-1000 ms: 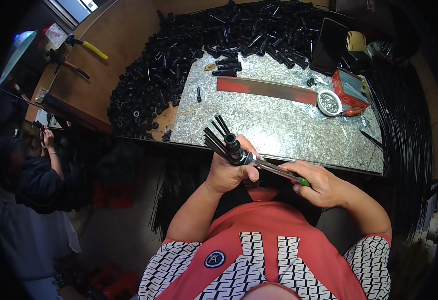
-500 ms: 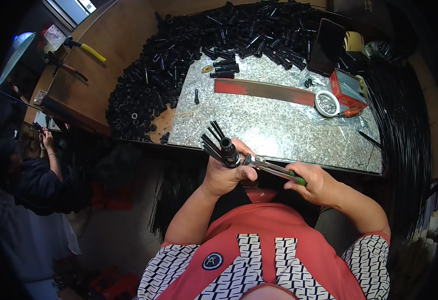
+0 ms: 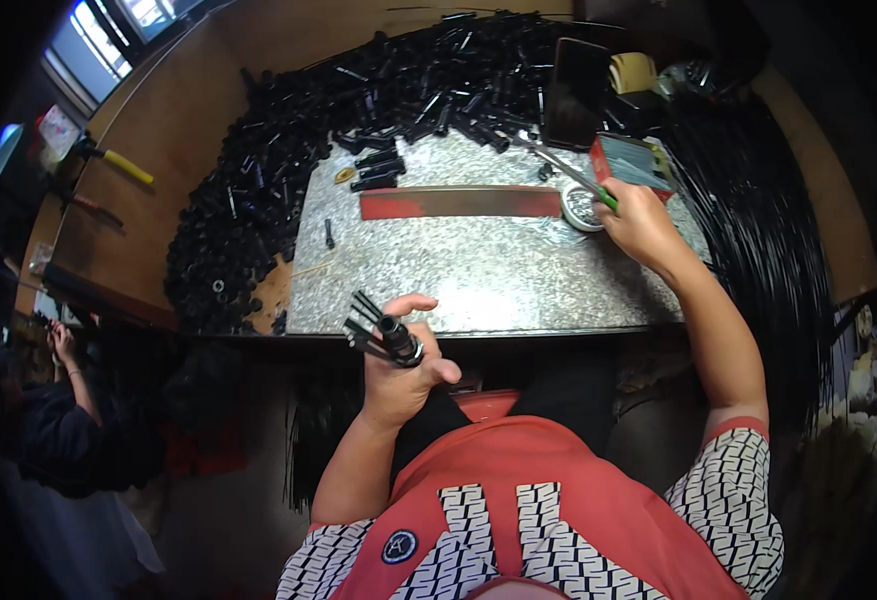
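Observation:
My left hand grips a short black tube at the table's front edge, its thumb and index finger held apart from the tube. Several thin black rods fan out beside the tube in the same grip. My right hand is closed on green-handled pliers, whose metal jaws point toward the far left. It is over the right rim of a white bowl of small shiny metal pieces. Whether its fingertips touch those pieces cannot be made out.
A red-and-dark flat bar lies on the speckled tabletop. Black tubular parts are heaped at the back and left. A red box, a dark tablet-like panel and long black rods stand right. Another person works far left.
My right hand has carried the pliers away from the black tube, up and right to the white bowl. The left hand's index finger and thumb have opened. The whole view has shifted.

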Motion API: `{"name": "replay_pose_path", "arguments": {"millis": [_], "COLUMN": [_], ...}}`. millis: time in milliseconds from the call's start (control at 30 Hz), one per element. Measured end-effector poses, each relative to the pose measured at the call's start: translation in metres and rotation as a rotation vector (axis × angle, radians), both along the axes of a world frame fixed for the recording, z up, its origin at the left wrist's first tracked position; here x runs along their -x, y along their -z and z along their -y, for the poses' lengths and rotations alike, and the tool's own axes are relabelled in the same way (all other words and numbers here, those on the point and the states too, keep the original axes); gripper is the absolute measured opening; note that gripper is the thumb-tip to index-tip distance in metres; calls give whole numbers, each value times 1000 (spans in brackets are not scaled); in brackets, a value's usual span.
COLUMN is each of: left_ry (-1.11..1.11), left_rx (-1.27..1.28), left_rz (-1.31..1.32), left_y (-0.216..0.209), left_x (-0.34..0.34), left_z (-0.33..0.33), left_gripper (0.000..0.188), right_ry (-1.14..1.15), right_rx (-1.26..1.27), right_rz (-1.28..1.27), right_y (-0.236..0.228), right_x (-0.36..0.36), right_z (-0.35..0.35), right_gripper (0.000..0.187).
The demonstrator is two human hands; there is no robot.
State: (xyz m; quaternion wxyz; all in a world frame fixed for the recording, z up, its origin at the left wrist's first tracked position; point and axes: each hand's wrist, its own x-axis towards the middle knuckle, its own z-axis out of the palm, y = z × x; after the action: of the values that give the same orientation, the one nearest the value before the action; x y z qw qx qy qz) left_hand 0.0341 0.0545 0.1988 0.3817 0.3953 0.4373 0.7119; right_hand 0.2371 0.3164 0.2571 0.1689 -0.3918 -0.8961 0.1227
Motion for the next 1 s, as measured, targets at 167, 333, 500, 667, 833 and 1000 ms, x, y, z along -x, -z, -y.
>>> {"name": "replay_pose_path", "arguments": {"millis": [167,333,500,667,833,1000], "left_ry": [10,9,32,59,46,-3], "left_rx": [8,51,-61,-51,-33,62], "left_rz": [-21,36,-75,-54,-70,25], "left_y": [0,-7,12,12,12,0], "left_x": [-7,-11,-4,-5,-6,-17], "left_z": [0,1,-3,-4,-2,-1], "left_gripper": [79,84,74,75,75,85], "right_ry": [-46,-130,-122,-85,-62,-314], "right_rx": [-152,-226,-155,-86,-157,121], "right_rz": [259,352,335,265,97,-512], "right_y": [12,16,17,8,7,9], "right_x": [7,21,21,15,13,33], "right_z": [-21,-24,-29,-23,-7,54], "right_gripper": [16,12,14,21,15,8]}}
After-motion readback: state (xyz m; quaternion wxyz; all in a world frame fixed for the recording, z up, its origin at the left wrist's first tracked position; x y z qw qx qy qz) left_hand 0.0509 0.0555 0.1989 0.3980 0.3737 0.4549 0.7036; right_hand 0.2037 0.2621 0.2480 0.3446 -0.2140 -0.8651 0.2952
